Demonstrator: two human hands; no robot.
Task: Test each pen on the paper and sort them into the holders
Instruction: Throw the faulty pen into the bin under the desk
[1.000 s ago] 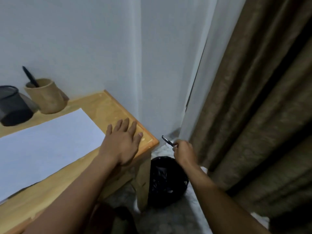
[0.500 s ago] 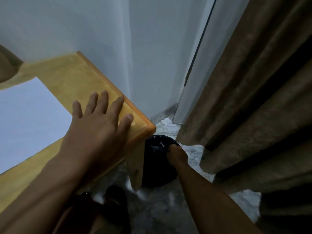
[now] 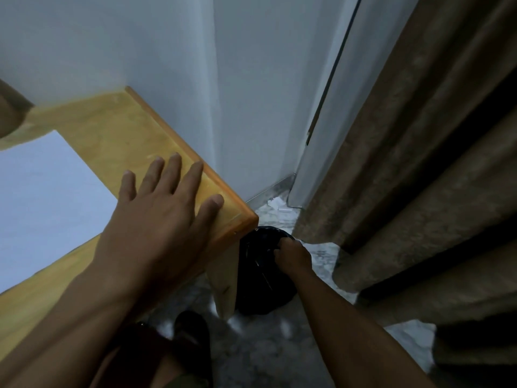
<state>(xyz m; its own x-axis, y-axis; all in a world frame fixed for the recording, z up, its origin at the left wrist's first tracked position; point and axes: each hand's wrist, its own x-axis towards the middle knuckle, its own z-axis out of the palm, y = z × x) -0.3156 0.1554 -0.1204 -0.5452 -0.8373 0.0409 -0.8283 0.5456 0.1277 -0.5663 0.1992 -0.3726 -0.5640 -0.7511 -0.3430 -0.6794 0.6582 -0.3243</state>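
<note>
Hands at table corner. Left hand (image 3: 156, 219) lies flat, fingers spread, on the table (image 3: 112, 121) at 8 o'clock, probably bracing the lean. Right hand (image 3: 292, 254), at 5 o'clock, reaches down to the black bin (image 3: 260, 275) beside the table leg, fingers curled. Whether they pinch a pen cannot be told, as none shows. Likely a failed pen is being discarded. Paper (image 3: 42, 191) lies at 9 o'clock, just beside the left hand.

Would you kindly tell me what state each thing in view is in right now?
left hand: rests flat on the table corner, fingers straight
right hand: curled at the bin mouth, grip unclear
bin: black-lined, standing on the floor
paper: lying flat, no marks visible
</note>
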